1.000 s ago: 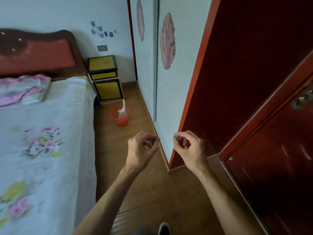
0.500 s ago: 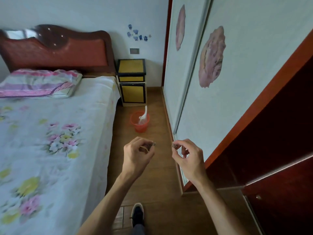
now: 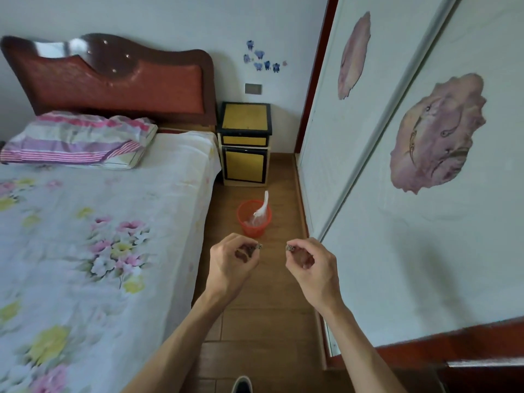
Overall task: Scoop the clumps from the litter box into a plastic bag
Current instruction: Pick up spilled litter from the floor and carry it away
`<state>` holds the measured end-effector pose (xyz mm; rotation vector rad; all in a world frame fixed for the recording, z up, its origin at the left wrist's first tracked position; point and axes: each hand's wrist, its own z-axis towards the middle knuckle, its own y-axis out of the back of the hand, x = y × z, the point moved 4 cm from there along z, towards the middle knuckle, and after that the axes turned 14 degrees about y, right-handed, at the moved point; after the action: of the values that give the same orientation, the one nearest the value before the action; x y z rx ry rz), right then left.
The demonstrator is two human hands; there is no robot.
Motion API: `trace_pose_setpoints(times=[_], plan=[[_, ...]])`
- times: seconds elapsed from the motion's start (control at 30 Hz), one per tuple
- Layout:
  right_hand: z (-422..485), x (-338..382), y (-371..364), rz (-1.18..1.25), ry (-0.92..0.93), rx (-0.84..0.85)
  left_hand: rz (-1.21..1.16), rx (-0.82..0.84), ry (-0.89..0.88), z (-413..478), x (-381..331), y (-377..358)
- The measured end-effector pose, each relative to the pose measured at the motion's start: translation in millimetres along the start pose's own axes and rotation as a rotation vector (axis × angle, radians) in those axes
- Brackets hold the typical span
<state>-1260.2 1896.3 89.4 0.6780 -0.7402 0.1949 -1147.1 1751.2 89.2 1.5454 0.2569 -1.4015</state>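
My left hand and my right hand are raised side by side over the wooden floor, fingers curled. The left pinches a small grey bit at its fingertips. The right pinches a similar grey bit. What the bits are is too small to tell. Beyond the hands a small red bin stands on the floor with a thin clear plastic liner and a white handle sticking up out of it. No litter box is in view.
A bed with a floral sheet fills the left. A yellow and black nightstand stands at the far wall. White sliding wardrobe doors line the right, leaving a narrow floor aisle. My shoe tip shows at the bottom.
The view has swung left and moved into the room: the dark red door has left the frame and the bed and bin are nearer. Both hands keep the same pinching pose.
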Motion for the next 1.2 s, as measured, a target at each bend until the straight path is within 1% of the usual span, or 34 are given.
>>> trace_pose_setpoints(times=[0.2, 0.4, 0.7, 0.93, 1.2], plan=[[54, -37, -23, 0.020, 0.003, 0.025, -0.019, -0.001, 0.020, 54, 14, -14], [125, -94, -41, 0.063, 0.027, 0.042, 0.009, -0.081, 0.050, 126, 20, -38], [218, -171, -59, 0.101, 0.061, 0.160, 0.055, -0.134, 0.134, 226, 23, -80], [253, -211, -77, 0.130, 0.035, 0.205, 0.041, -0.121, 0.189, 274, 40, -102], [285, -259, -124, 0.132, -0.052, 0.261, 0.027, -0.132, 0.231, 337, 79, -115]])
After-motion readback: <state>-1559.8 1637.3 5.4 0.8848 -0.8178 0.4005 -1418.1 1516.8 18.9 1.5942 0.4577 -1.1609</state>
